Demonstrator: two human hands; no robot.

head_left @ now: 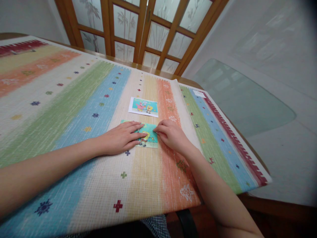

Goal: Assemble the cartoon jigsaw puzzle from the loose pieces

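A small turquoise cartoon picture (151, 140) with a yellow figure, which looks like a jigsaw puzzle, lies flat on the striped tablecloth (146, 175). Across its left part rests my left hand (122, 137), fingers stretched out and covering much of the image. At the picture's right edge is my right hand (170, 134), its thumb and fingertips pressed together. Whatever may be in that pinch is too small to make out. Just beyond lies a white-bordered card (145, 106) showing a pink figure and a yellow figure on turquoise, touched by neither hand.
A small white paper (199, 94) lies near the table's far right corner. Behind the table stand wooden doors (142, 29) with frosted panes. A glass-like panel (245, 99) is to the right. The table's front edge runs close below my arms.
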